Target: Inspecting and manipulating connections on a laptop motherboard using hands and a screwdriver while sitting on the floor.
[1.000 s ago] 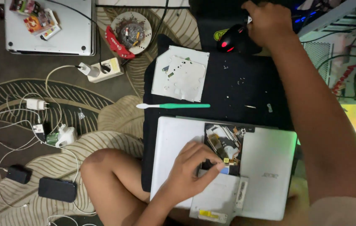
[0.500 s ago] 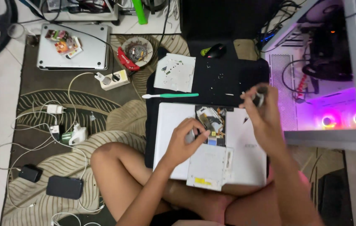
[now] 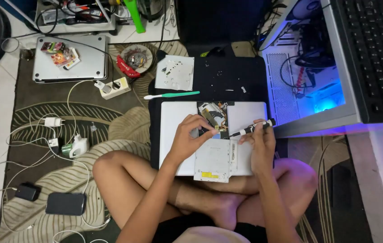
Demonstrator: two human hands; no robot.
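A white laptop (image 3: 173,121) lies bottom-up on my crossed legs and a black mat (image 3: 227,81). An opening in its base shows the inner parts (image 3: 213,114). A silver optical drive (image 3: 212,161) sticks out of its near edge. My left hand (image 3: 190,137) rests on the laptop, fingertips pinched at a small part by the opening. My right hand (image 3: 259,143) holds a slim black-and-white screwdriver (image 3: 250,128), tip pointing left toward that same spot.
On the mat lie a white cover plate (image 3: 175,72) and a green-handled brush (image 3: 172,95). A closed silver laptop (image 3: 71,58), power strip (image 3: 112,87), chargers, cables and a dark phone (image 3: 65,203) lie left. A lit computer case (image 3: 308,72) and keyboard (image 3: 376,54) stand right.
My right hand came back from the far side of the mat with the screwdriver and brought its tip down to the laptop's opening. The view has shifted; my left hand stayed at the opening.
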